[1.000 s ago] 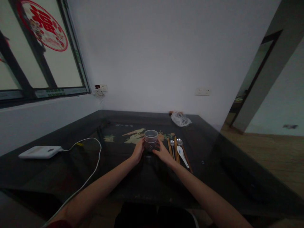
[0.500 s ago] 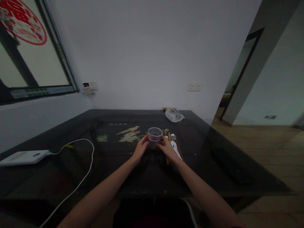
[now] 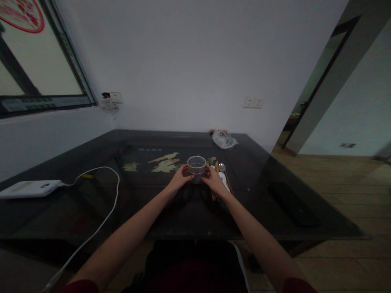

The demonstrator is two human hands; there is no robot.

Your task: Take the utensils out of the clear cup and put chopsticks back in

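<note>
A round grey plastic container (image 3: 196, 165), open at the top and with small holes low in its wall, stands upright just in front of me over the dark table. My left hand (image 3: 181, 177) curls round its left side, thumb toward the front. On the opposite side my right hand (image 3: 211, 179) grips it the same way. Close by my right hand lie chopsticks (image 3: 217, 166), a metal spoon (image 3: 222, 167) and a white spoon (image 3: 224, 181) with a blue mark, all partly hidden by that hand and wrist. Whether the container's base touches the table, I cannot tell.
The dark glossy table (image 3: 122, 219) reaches back to the wall. A crumpled clear plastic bag (image 3: 224, 139) lies at its back edge. On the left is a white power bank (image 3: 30, 189) with a white cable (image 3: 117, 191); a flat black object (image 3: 293, 203) lies on the right.
My view has tilted down a little, so the table sits higher in the picture. Both hands still hold the container, which has shifted slightly left.
</note>
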